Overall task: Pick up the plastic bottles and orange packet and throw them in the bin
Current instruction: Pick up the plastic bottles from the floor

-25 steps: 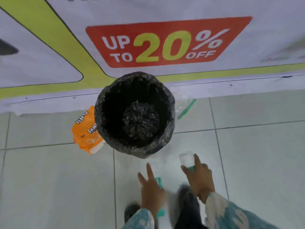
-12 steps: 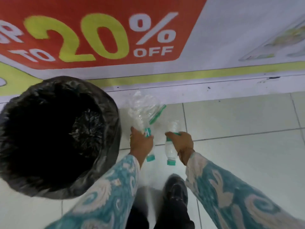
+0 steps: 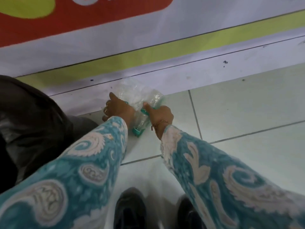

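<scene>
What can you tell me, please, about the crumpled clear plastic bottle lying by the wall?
The crumpled plastic bottle is clear, thin and badly crushed, lying on the pale floor tiles against the foot of the banner wall. A green label band shows at its right end. The left hand and right hand, each already holding a green-capped bottle, reach to its near side; actual contact is blurred.

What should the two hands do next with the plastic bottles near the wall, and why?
Probably close both hands around the bottles and lift them toward the bin. The left hand and right hand both reach the clear bottles lying on the floor by the wall, and the bin stands just to the left. Whether the grips are firm cannot be told.
</scene>
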`<state>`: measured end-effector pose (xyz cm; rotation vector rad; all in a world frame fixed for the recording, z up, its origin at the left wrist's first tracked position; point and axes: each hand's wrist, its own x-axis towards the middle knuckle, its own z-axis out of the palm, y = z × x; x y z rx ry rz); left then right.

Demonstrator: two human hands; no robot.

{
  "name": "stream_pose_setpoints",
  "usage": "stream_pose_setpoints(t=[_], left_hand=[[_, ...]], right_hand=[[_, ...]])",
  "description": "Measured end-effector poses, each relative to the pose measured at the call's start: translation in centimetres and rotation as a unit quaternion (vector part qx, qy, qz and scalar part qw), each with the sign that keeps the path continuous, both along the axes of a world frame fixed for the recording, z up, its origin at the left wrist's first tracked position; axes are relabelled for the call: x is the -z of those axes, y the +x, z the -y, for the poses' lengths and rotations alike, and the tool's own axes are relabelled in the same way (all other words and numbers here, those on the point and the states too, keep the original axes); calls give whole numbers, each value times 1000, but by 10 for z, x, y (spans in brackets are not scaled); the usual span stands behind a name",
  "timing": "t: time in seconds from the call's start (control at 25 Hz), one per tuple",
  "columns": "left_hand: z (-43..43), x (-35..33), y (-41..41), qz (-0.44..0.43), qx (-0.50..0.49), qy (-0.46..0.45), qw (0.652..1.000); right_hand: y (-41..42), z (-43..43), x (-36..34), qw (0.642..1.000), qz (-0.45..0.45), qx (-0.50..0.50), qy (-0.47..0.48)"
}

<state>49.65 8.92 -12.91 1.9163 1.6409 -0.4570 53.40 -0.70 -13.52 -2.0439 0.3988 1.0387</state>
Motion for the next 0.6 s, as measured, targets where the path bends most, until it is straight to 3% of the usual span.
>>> stream_pose_setpoints(t=[0.2, 0.4, 0.48, 0.6], left_hand=[[-26, 19, 8, -45, 35, -27, 998], [-12, 33, -2, -23, 8, -81, 996], [4, 33, -7, -2, 5, -52, 999], [30, 27, -11, 38, -50, -64, 996]], right_hand=[[-18, -12, 13, 988, 2, -88, -126], [-24, -20, 15, 986, -41, -135, -89], [-27, -18, 12, 991, -24, -112, -73], [-26, -4, 4, 999, 10, 33, 10]])
